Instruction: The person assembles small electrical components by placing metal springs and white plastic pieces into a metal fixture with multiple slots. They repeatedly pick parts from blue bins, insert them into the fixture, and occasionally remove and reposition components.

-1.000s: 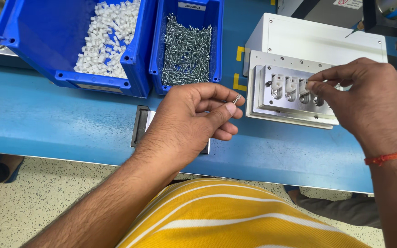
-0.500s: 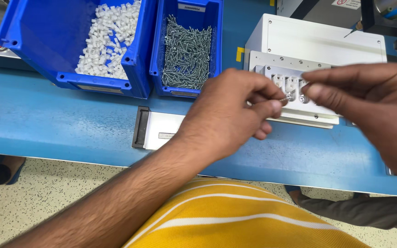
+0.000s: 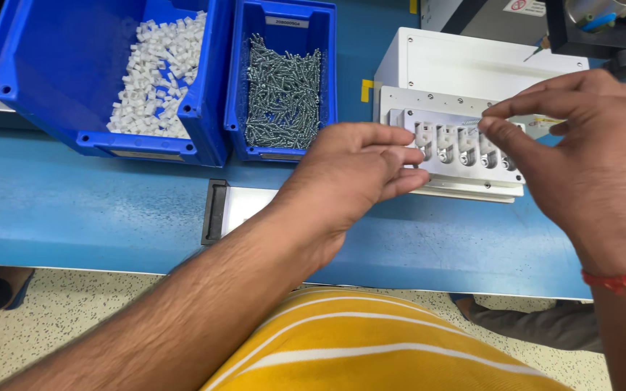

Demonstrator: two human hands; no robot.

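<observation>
A: Since half a second ago your left hand [image 3: 353, 174] is pulling back leftward off the metal fixture plate [image 3: 458, 148]; your right hand [image 3: 581, 156] is lifting slightly.

B: Left hand state?

A: You're curling its fingers loosely, thumb near fingertips; can't tell if it's holding anything.

B: Right?

A: You're pinching thumb and forefinger above the plate's right slots, apparently on a small screw [image 3: 472, 122], too tiny to confirm.

B: Plate location?

A: It's sitting against the white box [image 3: 472, 65] on the blue bench [image 3: 74, 210], right of the screw bin [image 3: 284, 80].

B: Other bin?

A: White plastic parts bin [image 3: 103, 72], far left.
</observation>
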